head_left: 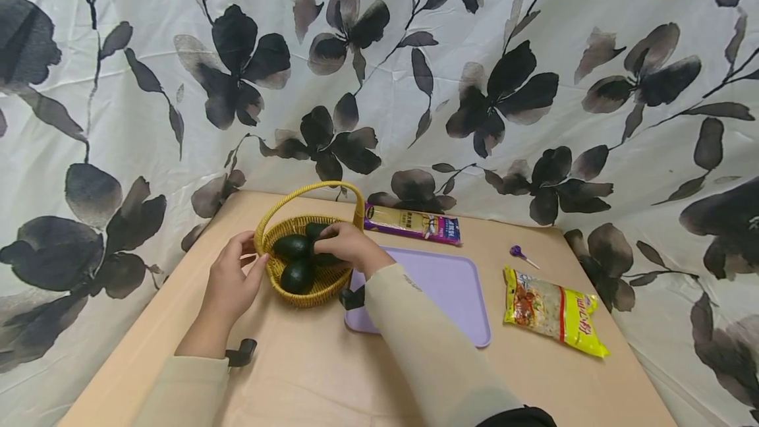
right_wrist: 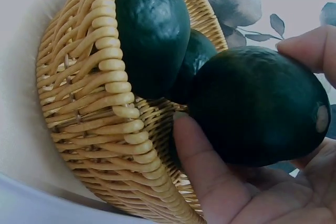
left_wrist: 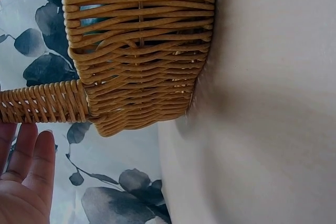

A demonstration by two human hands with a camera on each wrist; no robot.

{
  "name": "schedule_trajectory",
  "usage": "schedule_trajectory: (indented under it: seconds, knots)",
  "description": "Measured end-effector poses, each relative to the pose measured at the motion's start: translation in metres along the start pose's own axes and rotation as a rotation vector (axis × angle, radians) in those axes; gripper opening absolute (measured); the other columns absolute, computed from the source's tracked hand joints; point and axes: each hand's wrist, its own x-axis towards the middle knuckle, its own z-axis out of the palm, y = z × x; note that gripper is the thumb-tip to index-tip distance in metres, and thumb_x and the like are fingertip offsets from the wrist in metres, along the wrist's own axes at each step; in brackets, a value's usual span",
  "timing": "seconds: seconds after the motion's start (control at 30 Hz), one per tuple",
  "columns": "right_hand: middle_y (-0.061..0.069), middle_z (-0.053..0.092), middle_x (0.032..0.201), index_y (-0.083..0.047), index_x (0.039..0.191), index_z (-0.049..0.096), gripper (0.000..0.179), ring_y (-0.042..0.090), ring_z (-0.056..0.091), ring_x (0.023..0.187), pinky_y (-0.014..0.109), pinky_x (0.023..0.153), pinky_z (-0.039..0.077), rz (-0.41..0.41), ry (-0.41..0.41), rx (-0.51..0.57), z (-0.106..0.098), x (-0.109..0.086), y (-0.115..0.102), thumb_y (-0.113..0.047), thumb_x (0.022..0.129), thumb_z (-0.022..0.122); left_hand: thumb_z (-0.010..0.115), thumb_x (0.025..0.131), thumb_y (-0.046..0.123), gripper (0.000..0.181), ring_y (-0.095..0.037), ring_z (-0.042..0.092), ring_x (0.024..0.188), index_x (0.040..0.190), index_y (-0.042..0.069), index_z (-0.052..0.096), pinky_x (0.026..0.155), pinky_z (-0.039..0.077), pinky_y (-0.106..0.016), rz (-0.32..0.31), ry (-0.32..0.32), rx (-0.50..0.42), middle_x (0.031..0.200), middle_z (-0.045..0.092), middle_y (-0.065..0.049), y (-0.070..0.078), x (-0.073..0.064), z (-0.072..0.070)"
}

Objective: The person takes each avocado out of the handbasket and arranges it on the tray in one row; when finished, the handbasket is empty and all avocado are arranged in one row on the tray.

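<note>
A yellow wicker basket (head_left: 314,294) with a tall arched handle (head_left: 296,191) stands on the table and contains several dark green avocados (head_left: 298,277). At the basket's left side, my left hand (head_left: 233,275) holds the foot of the handle between thumb and fingers; its fingers (left_wrist: 41,163) touch the wicker lightly. My right hand (head_left: 351,247) reaches over the basket and grips one avocado (right_wrist: 257,106) between thumb and fingers, at the rim. Two other avocados (right_wrist: 152,35) lie behind it in the right wrist view. The right hand partly hides the basket's contents in the head view.
Right of the basket lies a lilac tray (head_left: 441,282), partly under my right forearm. A purple noodle packet (head_left: 412,224) is behind it. Farther right are a purple lollipop (head_left: 517,252) and a yellow food bag (head_left: 551,312). A floral cloth (head_left: 415,84) hangs behind the table.
</note>
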Motion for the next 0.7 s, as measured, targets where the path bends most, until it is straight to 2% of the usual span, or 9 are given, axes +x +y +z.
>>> schedule_trajectory:
  seconds: [0.27,0.47,0.57,0.7]
  knots:
    - [0.009,0.053,0.137,-0.017,0.127,0.060,0.047,0.026,0.060,0.117,0.050,0.101,0.059,-0.065,-0.018,0.010,-0.005,-0.006,0.000,-0.018,0.084,0.079,0.071,0.094,0.003,0.050,-0.028,0.064,0.112,0.140,0.005,0.050,0.096,0.060,-0.049,-0.003,-0.001,0.008,0.120,0.063,-0.013,0.001,-0.002,0.001]
    - [0.012,0.052,0.138,-0.017,0.135,0.063,0.052,0.025,0.062,0.111,0.039,0.091,0.061,-0.140,-0.030,0.041,-0.010,-0.009,0.009,-0.015,0.085,0.078,0.071,0.095,0.004,0.050,-0.028,0.064,0.113,0.140,0.006,0.050,0.096,0.060,-0.048,-0.014,-0.003,0.018,0.120,0.063,-0.013,0.002,-0.004,0.001]
    - [0.012,0.051,0.139,-0.018,0.136,0.064,0.054,0.025,0.062,0.112,0.040,0.091,0.063,-0.138,-0.030,0.093,-0.012,-0.010,0.013,-0.014,0.085,0.079,0.070,0.095,0.003,0.049,-0.029,0.064,0.113,0.140,0.006,0.050,0.096,0.060,-0.048,-0.016,-0.001,0.020,0.120,0.063,-0.013,0.003,-0.004,0.000]
    - [0.013,0.051,0.143,-0.020,0.134,0.067,0.046,0.027,0.065,0.114,0.046,0.091,0.064,-0.134,-0.025,0.185,-0.014,-0.013,0.017,-0.016,0.089,0.076,0.070,0.096,0.004,0.049,-0.029,0.064,0.113,0.140,0.006,0.050,0.096,0.060,-0.049,-0.015,-0.002,0.018,0.121,0.063,-0.013,0.003,-0.004,0.000]
